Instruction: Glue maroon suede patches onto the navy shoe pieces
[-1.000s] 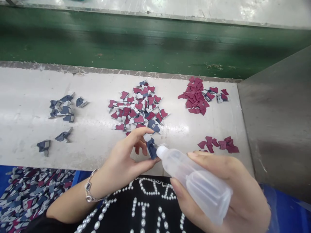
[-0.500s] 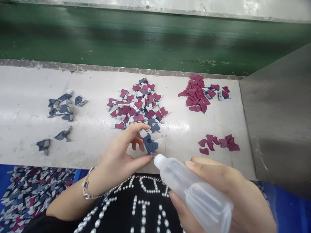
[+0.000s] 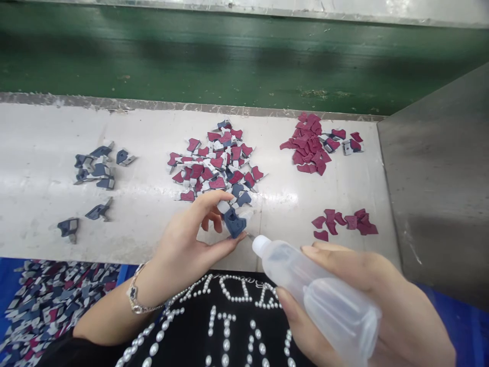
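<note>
Between the thumb and fingers of my left hand point(image 3: 194, 229) is a small dark-blue and white plastic part point(image 3: 234, 223), held above the table's front edge. My right hand point(image 3: 367, 290) is wrapped round a translucent squeeze bottle point(image 3: 305, 283) with a white cap and a thin needle tip. The tip points at the part from the lower right and sits close to my left thumb; whether it touches cannot be made out. Just beyond my left hand lies a heap of blue-white parts with maroon pieces on them point(image 3: 217, 163).
Several blue-white parts point(image 3: 97, 168) lie at the left of the white table point(image 3: 145, 137). Maroon pieces form a pile point(image 3: 306, 142) and a smaller group point(image 3: 346, 223) at the right. A metal panel point(image 3: 439, 168) bounds the right side. A blue bin point(image 3: 124, 275) full of parts is lower left.
The bottle has moved right, its tip drawing back from the blue-white part. The part has turned slightly in my left hand, which has shifted a little to the left.
</note>
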Demonstrator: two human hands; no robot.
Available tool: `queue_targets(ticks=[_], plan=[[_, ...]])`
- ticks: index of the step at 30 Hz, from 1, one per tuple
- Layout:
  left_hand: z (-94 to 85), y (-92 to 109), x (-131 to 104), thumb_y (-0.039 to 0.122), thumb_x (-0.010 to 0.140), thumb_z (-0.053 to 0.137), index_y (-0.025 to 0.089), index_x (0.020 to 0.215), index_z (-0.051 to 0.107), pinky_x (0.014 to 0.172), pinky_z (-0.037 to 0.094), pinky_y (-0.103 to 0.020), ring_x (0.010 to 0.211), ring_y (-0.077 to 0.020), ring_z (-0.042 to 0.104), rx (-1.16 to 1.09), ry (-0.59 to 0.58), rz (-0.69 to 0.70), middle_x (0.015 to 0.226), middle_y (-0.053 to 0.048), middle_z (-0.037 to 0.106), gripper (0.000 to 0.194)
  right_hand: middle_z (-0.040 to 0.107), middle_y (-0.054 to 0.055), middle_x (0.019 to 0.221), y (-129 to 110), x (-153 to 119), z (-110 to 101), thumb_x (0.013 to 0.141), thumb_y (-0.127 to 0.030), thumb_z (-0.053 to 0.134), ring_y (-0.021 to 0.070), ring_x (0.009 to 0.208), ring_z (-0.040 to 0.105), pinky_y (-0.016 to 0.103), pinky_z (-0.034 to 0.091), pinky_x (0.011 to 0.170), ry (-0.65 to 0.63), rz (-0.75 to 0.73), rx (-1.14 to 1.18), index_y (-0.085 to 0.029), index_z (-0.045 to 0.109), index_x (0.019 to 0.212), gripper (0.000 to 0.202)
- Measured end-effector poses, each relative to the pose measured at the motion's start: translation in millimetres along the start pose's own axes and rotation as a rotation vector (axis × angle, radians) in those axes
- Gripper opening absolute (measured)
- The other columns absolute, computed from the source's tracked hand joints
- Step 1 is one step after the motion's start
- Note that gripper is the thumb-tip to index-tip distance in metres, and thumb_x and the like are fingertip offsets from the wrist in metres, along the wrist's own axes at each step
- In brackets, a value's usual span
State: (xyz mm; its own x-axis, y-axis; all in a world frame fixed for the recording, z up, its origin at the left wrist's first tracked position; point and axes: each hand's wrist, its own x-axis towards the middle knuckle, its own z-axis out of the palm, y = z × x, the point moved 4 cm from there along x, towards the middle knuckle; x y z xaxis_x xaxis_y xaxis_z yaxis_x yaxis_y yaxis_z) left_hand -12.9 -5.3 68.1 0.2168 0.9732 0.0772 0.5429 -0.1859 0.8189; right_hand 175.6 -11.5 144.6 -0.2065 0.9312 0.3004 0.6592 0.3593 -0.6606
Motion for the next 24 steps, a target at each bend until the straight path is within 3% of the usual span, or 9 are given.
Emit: queue_targets(ticks=[3,8,13,17,24], plan=[[-0.2,0.4,0.1,0.021,0.084,0.077,0.029,0.126,0.051,0.066,0.054,-0.023,0.071,-0.0093,0.060,0.026,0.015,0.015,0.111,-0.001,0.062,0.051,0.049,-0.008,0.050,-5.7,-2.2,3.8,0.083,-0.014,0.055,0.0105,0.034,0.049,0.028,0.040,0.033,-0.017,-0.111,-0.110,-0.026,0.045,0.077,0.016],[-0.6,0.0,-0.3,0.016,0.081,0.079,0.027,0.127,0.052,0.064,0.054,-0.021,0.069,-0.0082,0.058,0.057,0.046,0.054,0.109,-0.001,0.062,0.055,0.047,-0.007,0.046,-8.0,-6.5,10.8,0.091,-0.020,0.048,0.0103,0.032,0.046,0.032,0.036,0.032,-0.134,-0.102,-0.097,-0.025,0.043,0.070,0.022],[-0.4,-0.6,-1.2,0.016,0.081,0.078,0.026,0.127,0.053,0.066,0.054,-0.020,0.072,-0.0082,0.059,0.049,0.023,0.076,0.113,-0.003,0.061,0.054,0.045,-0.009,0.050,-2.3,-11.2,4.4,0.090,-0.017,0.051,0.0102,0.036,0.049,0.028,0.040,0.036,-0.071,-0.062,-0.119,-0.027,0.038,0.079,0.019],[-0.3,-0.5,-1.9,0.017,0.082,0.076,0.026,0.127,0.054,0.066,0.054,-0.020,0.074,-0.0089,0.061,0.004,-0.003,0.068,0.113,-0.003,0.062,0.051,0.047,-0.008,0.055,5.1,-14.9,2.8,0.094,-0.024,0.052,0.0116,0.041,0.052,0.030,0.042,0.040,0.015,-0.028,-0.094,-0.027,0.046,0.084,0.012],[-0.6,-1.0,-0.2,0.017,0.081,0.077,0.026,0.128,0.054,0.066,0.055,-0.022,0.075,-0.0098,0.063,0.000,0.001,0.063,0.117,-0.004,0.062,0.052,0.053,-0.006,0.057,7.7,-17.3,2.5,0.093,-0.030,0.056,0.0141,0.044,0.056,0.033,0.045,0.040,0.028,-0.031,-0.068,-0.029,0.050,0.089,0.007]])
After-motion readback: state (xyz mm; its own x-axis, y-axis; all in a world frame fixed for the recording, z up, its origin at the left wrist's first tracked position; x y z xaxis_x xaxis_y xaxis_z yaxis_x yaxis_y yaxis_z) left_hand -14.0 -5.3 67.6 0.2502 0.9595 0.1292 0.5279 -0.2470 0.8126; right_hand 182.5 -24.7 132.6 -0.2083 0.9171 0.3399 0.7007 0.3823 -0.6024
